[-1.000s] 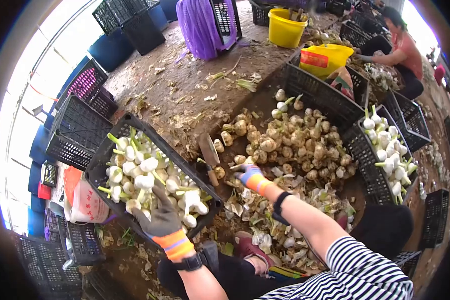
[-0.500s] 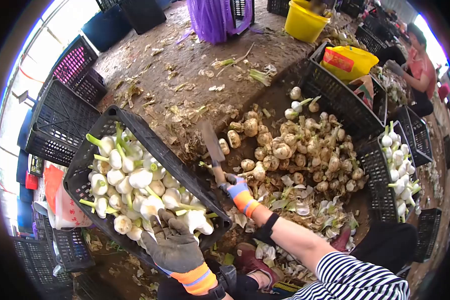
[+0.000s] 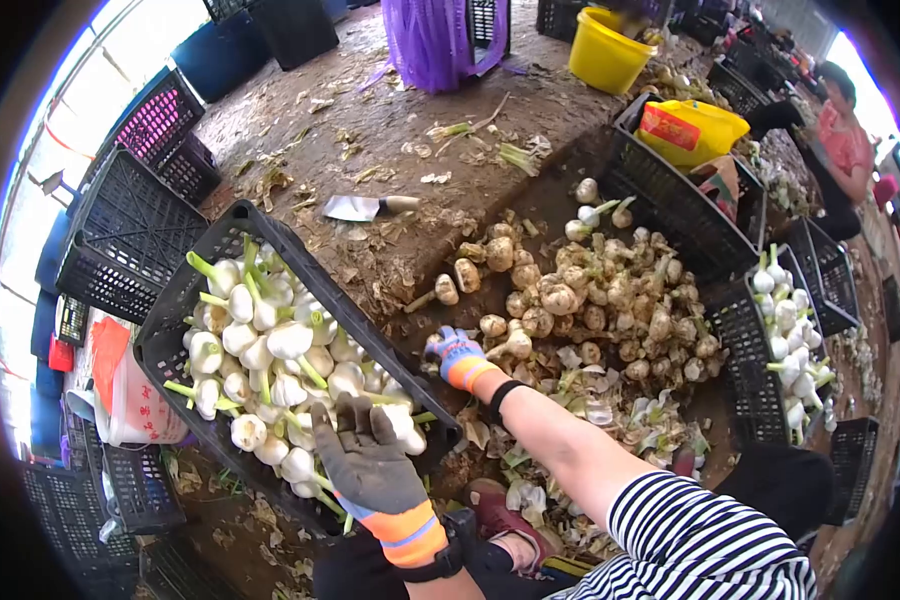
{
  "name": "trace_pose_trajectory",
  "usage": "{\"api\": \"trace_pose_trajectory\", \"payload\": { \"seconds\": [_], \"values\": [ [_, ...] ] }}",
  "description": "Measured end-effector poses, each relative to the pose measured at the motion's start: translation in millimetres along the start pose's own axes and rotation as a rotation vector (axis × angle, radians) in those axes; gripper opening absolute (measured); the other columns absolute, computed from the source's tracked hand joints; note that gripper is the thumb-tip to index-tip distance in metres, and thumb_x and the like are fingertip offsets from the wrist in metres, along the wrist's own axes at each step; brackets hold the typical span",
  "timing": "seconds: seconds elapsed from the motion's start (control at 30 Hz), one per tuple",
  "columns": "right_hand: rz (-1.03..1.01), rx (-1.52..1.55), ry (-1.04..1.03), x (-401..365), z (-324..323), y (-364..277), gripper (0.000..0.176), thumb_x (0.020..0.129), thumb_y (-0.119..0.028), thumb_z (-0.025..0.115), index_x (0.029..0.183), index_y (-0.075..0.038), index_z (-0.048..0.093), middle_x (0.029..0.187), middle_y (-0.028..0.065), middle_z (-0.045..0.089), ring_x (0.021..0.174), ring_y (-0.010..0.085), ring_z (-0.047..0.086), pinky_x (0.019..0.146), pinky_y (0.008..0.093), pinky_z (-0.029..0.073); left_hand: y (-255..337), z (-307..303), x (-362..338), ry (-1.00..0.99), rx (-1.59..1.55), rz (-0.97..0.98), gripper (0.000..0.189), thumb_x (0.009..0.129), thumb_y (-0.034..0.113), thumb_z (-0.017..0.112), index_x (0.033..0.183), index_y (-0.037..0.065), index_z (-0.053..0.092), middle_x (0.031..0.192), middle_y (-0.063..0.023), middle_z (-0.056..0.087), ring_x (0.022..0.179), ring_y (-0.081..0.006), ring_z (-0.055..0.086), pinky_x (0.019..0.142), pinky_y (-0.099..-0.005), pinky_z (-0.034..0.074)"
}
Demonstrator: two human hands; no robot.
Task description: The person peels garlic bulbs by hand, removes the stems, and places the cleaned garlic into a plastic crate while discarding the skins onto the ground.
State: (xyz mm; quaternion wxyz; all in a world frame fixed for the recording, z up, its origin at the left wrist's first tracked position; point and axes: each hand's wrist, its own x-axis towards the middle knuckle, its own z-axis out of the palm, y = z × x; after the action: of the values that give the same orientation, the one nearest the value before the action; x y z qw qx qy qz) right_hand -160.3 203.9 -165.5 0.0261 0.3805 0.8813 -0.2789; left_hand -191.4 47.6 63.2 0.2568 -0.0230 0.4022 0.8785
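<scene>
The left hand [image 3: 370, 455], in a grey glove with an orange cuff, lies flat and open, fingers stretched out and gripping nothing. It rests on the near rim of a black crate [image 3: 185, 300] and on the cleaned white garlic [image 3: 270, 345] heaped inside it.

The right hand [image 3: 453, 352], in a blue-and-orange glove, is at that crate's right corner, just beside the near edge of the heap of unpeeled garlic [image 3: 590, 290]. Its fingers curl under, and I cannot tell whether they close on anything.

1 knife [image 3: 365, 207] lies alone on the dirt ground [image 3: 300, 130] beyond the crate, well apart from both hands.

2 crates hold white bulbs — the one under the left hand and a second crate [image 3: 745, 340] on the far right of the heap. At least 2 empty crates [image 3: 130, 235] stand to the left.

Farther off are 1 yellow bucket [image 3: 605, 55], 1 yellow bag [image 3: 695, 128] and 1 purple mesh sack [image 3: 435, 40]. Loose peelings [image 3: 610, 410] lie between the heap and the striped sleeve [image 3: 700, 540]. 1 other person [image 3: 845, 140] sits at the upper right.
</scene>
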Motion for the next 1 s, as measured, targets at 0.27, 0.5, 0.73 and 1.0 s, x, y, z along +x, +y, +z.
{"api": "trace_pose_trajectory", "payload": {
  "seconds": [0.27,0.5,0.73,1.0],
  "values": [
    [0.336,-0.107,-0.155,-134,-18,104,0.036,0.08,-0.021,0.058,0.116,-0.022,0.062,0.12,0.0192,0.056,0.105,0.0345,0.059,0.088,0.043,0.048,-8,-4,-23,-0.204,0.08,-0.029,0.035,0.095,0.025,0.051,0.124,0.005,0.05,0.107,-0.0086,0.059,0.097,-0.0166,0.058,0.085,-0.0307,0.048],
    [0.132,1.748,0.427,-264,-139,87,0.024,0.087,-0.006,0.062,0.11,-0.003,0.06,0.099,0.0036,0.066,0.086,0.0121,0.063,0.072,0.0255,0.051,-76,4,-83,-0.842,0.546,-0.114,0.051,0.087,0.004,0.061,0.135,0.006,0.043,0.128,-0.0063,0.052,0.109,-0.0143,0.053,0.091,-0.0268,0.044],
    [-0.035,1.807,0.544,-357,-205,35,0.031,0.083,-0.014,0.069,0.11,-0.002,0.058,0.093,0.003,0.066,0.083,0.0118,0.062,0.071,0.0237,0.05,-99,37,-169,-1.017,0.256,-0.12,0.063,0.073,-0.009,0.07,0.131,0.0,0.044,0.131,-0.0105,0.05,0.115,-0.0193,0.051,0.096,-0.0327,0.045],
    [-0.015,1.78,0.697,-392,-205,24,0.026,0.078,0.001,0.069,0.102,0.002,0.061,0.098,0.0082,0.067,0.085,0.0137,0.064,0.074,0.0265,0.053,-111,32,-203,-1.2,0.451,0.119,0.057,0.07,-0.016,0.065,0.123,0.001,0.048,0.121,-0.0108,0.053,0.106,-0.0222,0.055,0.085,-0.0383,0.053]
  ]
}}
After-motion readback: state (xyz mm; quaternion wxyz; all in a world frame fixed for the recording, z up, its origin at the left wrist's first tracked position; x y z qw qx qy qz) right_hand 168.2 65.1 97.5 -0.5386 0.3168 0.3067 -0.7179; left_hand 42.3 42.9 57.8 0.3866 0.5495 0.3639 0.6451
